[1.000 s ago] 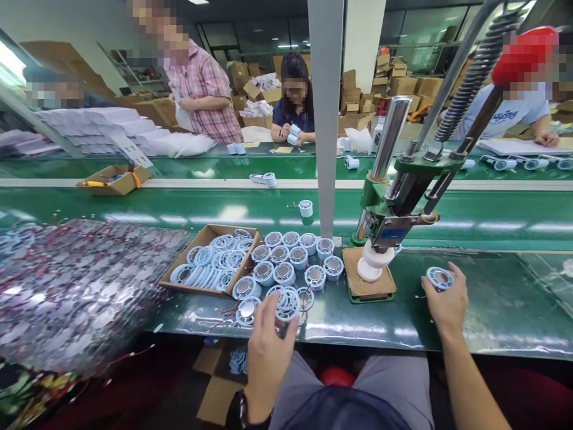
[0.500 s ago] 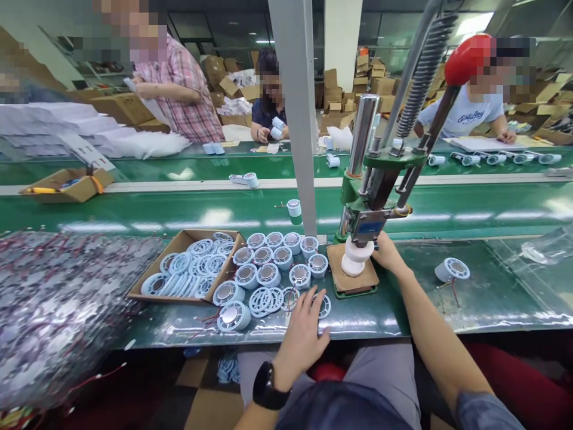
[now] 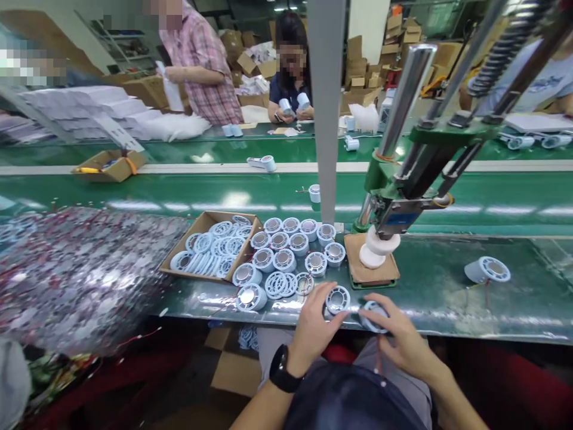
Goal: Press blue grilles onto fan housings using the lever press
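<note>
At the bench's near edge my left hand pinches a round pale-blue speaker housing with a metal centre. My right hand is closed on a pale-blue grille ring right beside it; a thin red wire hangs under that hand. Just behind stands a green lever press with a white round nest on a brown pad. Several more housings are grouped left of the press.
A cardboard tray of grille rings lies left of the housings, beside a heap of shiny bagged parts. One finished unit lies on the bench at right. A grey post rises behind. Other people work across the green conveyor.
My right hand came back from the press to the near edge and took a ring. My left hand closed on a housing. The unit at right stays where it was set down.
</note>
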`<act>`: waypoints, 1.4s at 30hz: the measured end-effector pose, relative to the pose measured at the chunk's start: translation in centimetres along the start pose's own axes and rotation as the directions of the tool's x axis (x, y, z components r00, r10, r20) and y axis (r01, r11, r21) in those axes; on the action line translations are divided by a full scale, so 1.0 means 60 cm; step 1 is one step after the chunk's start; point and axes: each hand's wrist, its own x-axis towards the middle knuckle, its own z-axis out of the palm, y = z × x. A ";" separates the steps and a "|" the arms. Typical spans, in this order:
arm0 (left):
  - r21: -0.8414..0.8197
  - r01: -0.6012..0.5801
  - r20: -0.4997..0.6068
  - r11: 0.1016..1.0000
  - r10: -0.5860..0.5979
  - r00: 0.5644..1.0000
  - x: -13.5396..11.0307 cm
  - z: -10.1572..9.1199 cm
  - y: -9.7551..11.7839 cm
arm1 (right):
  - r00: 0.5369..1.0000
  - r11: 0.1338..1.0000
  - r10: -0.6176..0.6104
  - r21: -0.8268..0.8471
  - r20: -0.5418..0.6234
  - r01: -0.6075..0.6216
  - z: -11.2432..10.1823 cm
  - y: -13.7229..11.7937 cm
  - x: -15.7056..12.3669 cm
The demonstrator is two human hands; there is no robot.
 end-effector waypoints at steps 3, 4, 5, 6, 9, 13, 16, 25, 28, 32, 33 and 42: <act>-0.034 -0.030 0.029 0.999 0.031 0.999 -0.006 -0.021 0.009 | 0.999 0.997 0.008 0.083 -0.048 -0.004 0.070 -0.010 0.026; -0.038 -0.056 0.051 0.998 0.058 0.997 -0.008 -0.026 0.012 | 0.998 0.996 0.006 0.090 -0.060 0.000 0.084 -0.009 0.035; -0.036 -0.091 0.079 0.995 0.094 0.992 -0.009 -0.030 0.015 | 0.998 0.995 -0.002 0.098 -0.065 0.008 0.093 -0.008 0.043; -0.028 -0.134 0.109 0.991 0.136 0.985 -0.009 -0.033 0.017 | 0.998 0.994 -0.012 0.108 -0.064 0.019 0.098 -0.006 0.049; 0.028 -0.253 0.169 0.967 0.245 0.955 -0.008 -0.033 0.022 | 0.998 0.991 -0.033 0.130 -0.048 0.039 0.102 -0.002 0.057; 0.050 -0.269 0.198 0.962 0.255 0.946 0.000 -0.032 0.022 | 0.999 0.989 -0.030 0.143 -0.031 0.034 0.102 0.000 0.055; 0.005 -0.235 0.230 0.972 0.227 0.946 0.006 -0.037 0.020 | 0.999 0.989 -0.019 0.146 -0.027 0.023 0.102 -0.001 0.055; -0.101 -0.021 0.106 0.995 0.032 0.994 -0.019 -0.002 0.012 | 0.999 0.991 -0.036 0.132 0.020 0.033 0.087 -0.004 0.059; -0.082 0.017 0.032 0.996 -0.015 0.999 -0.028 0.013 0.014 | 1.000 0.993 -0.024 0.113 0.018 0.022 0.088 -0.002 0.056; -0.117 0.003 0.044 0.993 0.003 0.999 -0.030 0.016 0.013 | 1.000 0.996 -0.015 0.087 0.023 0.013 0.088 -0.001 0.055; -0.134 -0.011 0.052 0.991 0.018 0.998 -0.029 0.014 0.011 | 0.999 0.996 -0.022 0.083 0.031 0.019 0.087 0.000 0.056; -0.112 -0.080 0.100 0.990 0.092 0.991 -0.025 -0.005 0.004 | 0.997 0.996 -0.065 0.069 0.051 0.062 0.084 0.005 0.060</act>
